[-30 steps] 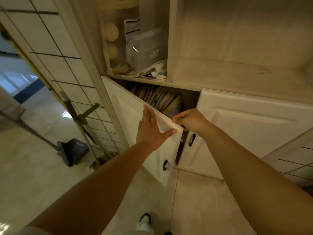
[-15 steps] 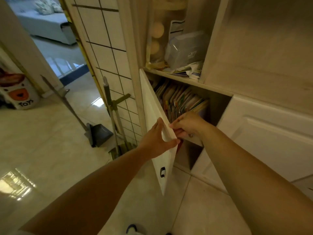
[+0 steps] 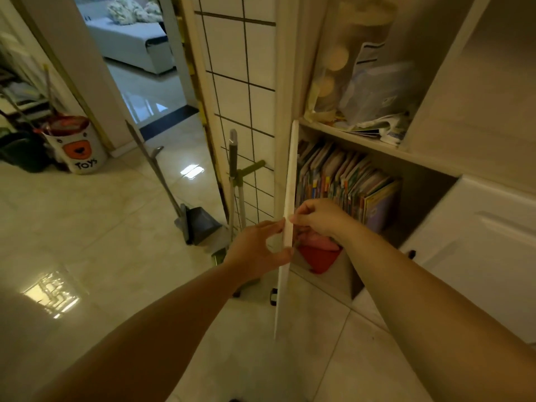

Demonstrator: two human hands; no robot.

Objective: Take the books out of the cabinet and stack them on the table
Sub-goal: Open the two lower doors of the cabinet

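The cabinet door stands edge-on, wide open. The left hand pinches its edge from outside between thumb and fingers; the right hand has its grip curled on the same edge from inside. The books stand upright in a row on the cabinet's upper shelf, filling its left end.

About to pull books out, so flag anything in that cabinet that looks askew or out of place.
The books lean rightward instead of standing upright. On the shelf above, loose papers overhang the edge. A red and pink bundle sits crumpled below the books. Nothing looks spilled or broken.
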